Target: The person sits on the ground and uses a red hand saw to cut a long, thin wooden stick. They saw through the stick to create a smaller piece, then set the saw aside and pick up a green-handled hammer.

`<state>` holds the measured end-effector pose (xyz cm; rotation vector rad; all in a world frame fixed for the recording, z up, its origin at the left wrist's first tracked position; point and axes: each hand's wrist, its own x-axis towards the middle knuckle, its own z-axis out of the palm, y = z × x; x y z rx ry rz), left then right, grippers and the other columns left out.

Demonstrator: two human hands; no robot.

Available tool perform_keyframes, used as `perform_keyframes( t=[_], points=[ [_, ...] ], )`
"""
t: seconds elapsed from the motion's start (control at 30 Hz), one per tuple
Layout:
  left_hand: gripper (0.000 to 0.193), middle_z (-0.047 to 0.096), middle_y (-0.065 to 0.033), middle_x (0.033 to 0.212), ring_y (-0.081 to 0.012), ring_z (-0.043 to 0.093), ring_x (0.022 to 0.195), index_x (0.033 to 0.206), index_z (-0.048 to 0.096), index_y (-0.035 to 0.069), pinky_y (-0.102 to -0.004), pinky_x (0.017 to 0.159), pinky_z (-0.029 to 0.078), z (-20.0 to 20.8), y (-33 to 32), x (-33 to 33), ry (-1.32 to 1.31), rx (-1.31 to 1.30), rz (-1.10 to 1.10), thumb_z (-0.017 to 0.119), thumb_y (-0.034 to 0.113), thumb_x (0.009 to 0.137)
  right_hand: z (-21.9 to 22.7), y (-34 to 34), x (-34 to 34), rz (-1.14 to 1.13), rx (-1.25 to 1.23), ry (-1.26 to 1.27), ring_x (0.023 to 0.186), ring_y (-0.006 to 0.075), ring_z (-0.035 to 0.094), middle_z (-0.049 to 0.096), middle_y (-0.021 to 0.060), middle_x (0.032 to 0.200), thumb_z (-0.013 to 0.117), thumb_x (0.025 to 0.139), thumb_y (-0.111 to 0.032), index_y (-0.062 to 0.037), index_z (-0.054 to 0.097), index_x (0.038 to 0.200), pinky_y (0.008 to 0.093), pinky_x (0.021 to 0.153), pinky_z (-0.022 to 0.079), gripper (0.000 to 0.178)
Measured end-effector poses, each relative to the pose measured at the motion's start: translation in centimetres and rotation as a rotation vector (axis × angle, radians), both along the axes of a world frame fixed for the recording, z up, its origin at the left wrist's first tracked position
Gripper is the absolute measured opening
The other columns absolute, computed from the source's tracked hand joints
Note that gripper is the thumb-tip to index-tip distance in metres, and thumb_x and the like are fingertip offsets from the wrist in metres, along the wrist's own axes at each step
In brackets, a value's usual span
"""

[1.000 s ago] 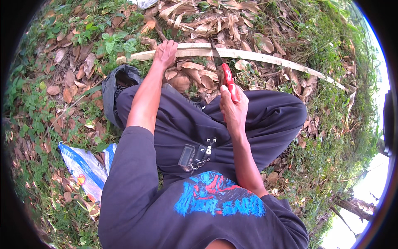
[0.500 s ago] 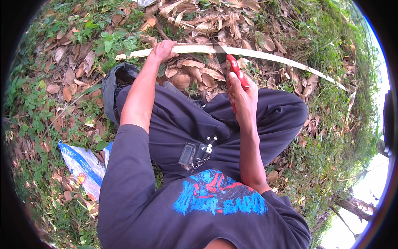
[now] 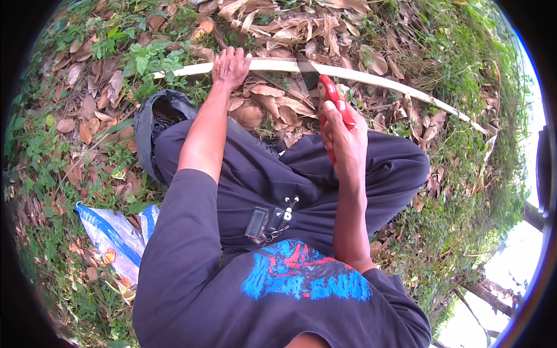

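A long pale stripped stick (image 3: 371, 77) lies across the ground in front of my knees, curving off to the right. My left hand (image 3: 230, 65) presses down on it near its left end, fingers wrapped over it. My right hand (image 3: 343, 134) is closed around the red handle of a knife (image 3: 332, 94). The dark blade points up and left, and its tip meets the stick just right of the middle.
Dry brown leaves (image 3: 290, 32) and green weeds cover the ground all around. A dark boot or bag (image 3: 152, 119) lies by my left knee. A white and blue plastic sack (image 3: 113, 238) sits at the lower left. A small device hangs at my waist (image 3: 259, 223).
My right hand has pushed the knife forward, from over my lap up to the stick. My left hand stays on the stick.
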<state>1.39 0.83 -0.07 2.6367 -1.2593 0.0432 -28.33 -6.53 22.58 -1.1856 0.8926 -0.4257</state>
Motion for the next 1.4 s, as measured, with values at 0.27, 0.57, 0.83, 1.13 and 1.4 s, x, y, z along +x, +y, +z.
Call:
perform_keyframes(
  t=[0.27,0.57,0.83,1.13,1.4],
  points=[
    [0.028,0.061,-0.0175,0.094,-0.0331,0.061,0.09,0.095,0.06,0.007,-0.0486,0.08,0.047,-1.5,-0.5,0.4,-0.055,-0.127,-0.011,0.05,0.033,0.091,-1.1,7.1,-4.8,-0.06,-0.208,0.244,0.061,0.0025,0.039,0.048,-0.004,0.066,0.064,0.096,-0.014,0.0022,0.063,0.094,0.0232,0.052,0.034,0.016],
    [0.026,0.061,-0.0163,0.093,-0.0325,0.062,0.091,0.092,0.059,0.007,-0.049,0.081,0.047,-1.3,-0.6,0.6,-0.046,-0.136,-0.004,0.05,0.032,0.092,-3.5,3.8,-4.1,-0.007,-0.375,0.233,0.057,0.0042,0.037,0.045,-0.0021,0.06,0.064,0.096,-0.013,0.0018,0.06,0.085,0.0253,0.05,0.034,0.019],
    [0.029,0.061,-0.0161,0.097,-0.0314,0.061,0.094,0.094,0.059,0.006,-0.0475,0.083,0.046,-1.9,-0.8,0.7,-0.045,-0.067,0.016,0.048,0.033,0.093,-2.1,5.4,-5.2,-0.016,-0.367,0.264,0.056,0.0038,0.037,0.046,-0.0029,0.06,0.063,0.096,-0.011,0.0014,0.058,0.082,0.0255,0.05,0.034,0.019],
    [0.026,0.062,-0.0151,0.099,-0.031,0.061,0.097,0.095,0.061,0.007,-0.0483,0.086,0.046,-1.5,-0.8,0.5,-0.036,-0.046,0.037,0.051,0.031,0.09,-1.9,6.5,-4.7,-0.047,-0.405,0.268,0.056,0.0074,0.034,0.042,0.0023,0.058,0.065,0.094,-0.013,0.0018,0.055,0.08,0.028,0.051,0.034,0.023],
    [0.026,0.061,-0.0127,0.1,-0.0298,0.059,0.098,0.094,0.061,0.007,-0.0468,0.087,0.044,-1.6,-0.8,-0.2,-0.075,-0.048,0.069,0.051,0.032,0.092,-1.3,4.7,-3.6,0.006,-0.455,0.274,0.053,0.0099,0.032,0.04,0.0038,0.055,0.064,0.093,-0.012,0.0019,0.054,0.075,0.0316,0.049,0.032,0.024]
  ],
)
